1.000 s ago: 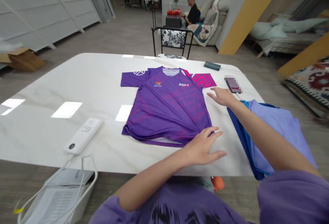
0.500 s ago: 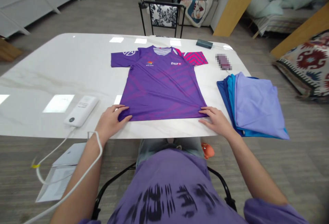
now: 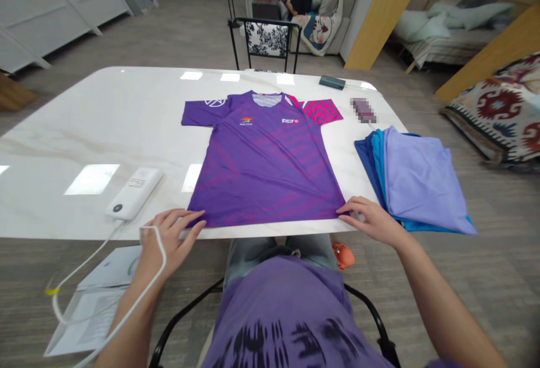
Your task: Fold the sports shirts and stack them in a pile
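Purple jersey [image 3: 265, 171] flat on glossy white table [image 3: 105, 131], grey-floored room.

Purple jersey [image 3: 265, 171]: thin synthetic-looking cloth with a faint sheen, lying smooth on a glossy white stone-like worktop [image 3: 84, 131] that mirrors the ceiling lights. Stack of folded shirts [image 3: 417, 179]: soft matt cloth; power bank [image 3: 134, 192] and its cable [image 3: 105, 244]: smooth white plastic. Chair [image 3: 265, 36]: black metal frame with patterned cloth.
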Demonstrator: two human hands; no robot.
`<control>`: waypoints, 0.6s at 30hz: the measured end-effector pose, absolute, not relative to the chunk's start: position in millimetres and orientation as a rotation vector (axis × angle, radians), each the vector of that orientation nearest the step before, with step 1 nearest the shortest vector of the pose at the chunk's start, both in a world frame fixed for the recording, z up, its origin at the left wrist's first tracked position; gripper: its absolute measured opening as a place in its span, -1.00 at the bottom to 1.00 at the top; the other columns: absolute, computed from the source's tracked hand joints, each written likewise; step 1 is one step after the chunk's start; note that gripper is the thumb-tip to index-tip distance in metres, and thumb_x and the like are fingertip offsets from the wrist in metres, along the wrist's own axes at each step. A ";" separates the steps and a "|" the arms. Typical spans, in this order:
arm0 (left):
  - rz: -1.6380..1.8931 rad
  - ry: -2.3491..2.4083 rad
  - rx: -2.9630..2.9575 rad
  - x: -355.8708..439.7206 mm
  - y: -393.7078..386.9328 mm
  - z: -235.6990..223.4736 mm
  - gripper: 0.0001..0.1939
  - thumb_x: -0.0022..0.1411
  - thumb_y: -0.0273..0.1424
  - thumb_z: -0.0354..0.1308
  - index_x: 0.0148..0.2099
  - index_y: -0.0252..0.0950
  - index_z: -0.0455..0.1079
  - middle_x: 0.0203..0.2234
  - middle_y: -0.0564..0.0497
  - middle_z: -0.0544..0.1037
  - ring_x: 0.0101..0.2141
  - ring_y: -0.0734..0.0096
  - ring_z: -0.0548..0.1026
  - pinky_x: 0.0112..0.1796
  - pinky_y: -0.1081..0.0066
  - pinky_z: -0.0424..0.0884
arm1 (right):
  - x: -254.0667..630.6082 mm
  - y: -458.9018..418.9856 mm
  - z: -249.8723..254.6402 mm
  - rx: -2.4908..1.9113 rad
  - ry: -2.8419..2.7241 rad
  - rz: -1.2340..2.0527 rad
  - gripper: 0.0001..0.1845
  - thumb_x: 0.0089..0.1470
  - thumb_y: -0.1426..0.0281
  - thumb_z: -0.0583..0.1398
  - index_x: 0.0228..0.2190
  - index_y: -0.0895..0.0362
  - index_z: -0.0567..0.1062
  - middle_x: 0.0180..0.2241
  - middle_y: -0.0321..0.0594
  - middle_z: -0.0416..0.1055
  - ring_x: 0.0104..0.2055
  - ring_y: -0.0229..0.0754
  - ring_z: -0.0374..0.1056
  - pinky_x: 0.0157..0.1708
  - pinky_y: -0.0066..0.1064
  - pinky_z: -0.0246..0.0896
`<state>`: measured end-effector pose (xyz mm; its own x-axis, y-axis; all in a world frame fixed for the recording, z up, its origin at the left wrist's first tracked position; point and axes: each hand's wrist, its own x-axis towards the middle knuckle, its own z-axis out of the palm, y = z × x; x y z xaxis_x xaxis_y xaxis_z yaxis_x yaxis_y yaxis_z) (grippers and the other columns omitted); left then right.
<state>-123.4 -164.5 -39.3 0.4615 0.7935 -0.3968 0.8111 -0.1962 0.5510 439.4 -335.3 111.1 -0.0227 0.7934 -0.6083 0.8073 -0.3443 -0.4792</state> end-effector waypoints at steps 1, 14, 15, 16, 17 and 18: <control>0.014 1.353 1.963 -113.8 -153.3 -38.8 -0.60 0.54 0.02 0.15 0.21 0.06 0.68 0.10 -0.05 0.72 0.19 -0.14 0.61 0.33 -0.20 0.48 | 441.7 -323.1 111.7 2.196 1.764 -1.335 -0.59 0.49 -0.07 0.24 0.10 -0.18 0.73 0.01 -0.10 0.69 0.04 0.14 0.63 0.03 0.06 0.66; 0.107 1.336 1.797 97.0 179.2 -309.1 -0.46 0.71 -0.36 -0.17 0.50 -0.46 0.36 0.46 -0.25 0.48 0.40 0.24 0.42 0.50 0.12 0.26 | 610.5 -9.3 -182.9 2.469 1.623 -0.859 -0.28 0.59 0.10 -0.05 0.49 0.21 0.44 0.50 0.04 0.39 0.56 0.12 0.29 0.62 0.05 0.11; 0.032 1.305 1.853 95.0 192.7 -330.9 -0.45 0.73 -0.34 -0.18 0.53 -0.49 0.33 0.50 -0.25 0.44 0.45 0.23 0.38 0.52 0.08 0.22 | 622.2 -1.0 -203.0 2.426 1.596 -0.853 -0.26 0.59 0.08 -0.05 0.52 0.20 0.41 0.56 0.04 0.31 0.62 0.15 0.20 0.65 0.11 0.03; -0.046 1.273 1.905 90.5 203.2 -350.0 -0.44 0.76 -0.30 -0.18 0.54 -0.52 0.30 0.54 -0.26 0.39 0.50 0.18 0.31 0.54 0.01 0.17 | 632.2 3.9 -219.8 2.388 1.553 -0.842 -0.23 0.59 0.03 -0.05 0.54 0.18 0.39 0.60 0.03 0.22 0.66 0.20 0.11 0.66 0.22 -0.07; -0.120 1.249 1.947 84.2 210.9 -366.1 -0.42 0.78 -0.24 -0.17 0.54 -0.55 0.29 0.57 -0.25 0.34 0.55 0.10 0.24 0.56 -0.10 0.11 | 640.6 5.7 -233.4 2.359 1.499 -0.826 -0.20 0.58 -0.04 -0.05 0.56 0.15 0.37 0.63 0.03 0.14 0.69 0.26 0.03 0.66 0.33 -0.15; -0.182 1.245 1.973 76.8 216.3 -379.2 -0.37 0.80 -0.16 -0.18 0.53 -0.58 0.28 0.60 -0.26 0.29 0.59 -0.01 0.15 0.56 -0.24 0.04 | 647.4 5.3 -244.0 2.346 1.442 -0.804 -0.15 0.57 -0.11 -0.05 0.58 0.11 0.34 0.66 0.03 0.08 0.70 0.33 -0.04 0.64 0.45 -0.22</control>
<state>76.8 216.3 -379.2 0.5099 0.7047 -0.4934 0.8165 -0.2159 0.5355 647.4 5.3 -244.0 0.3497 0.7316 -0.5852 0.8824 -0.4671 -0.0566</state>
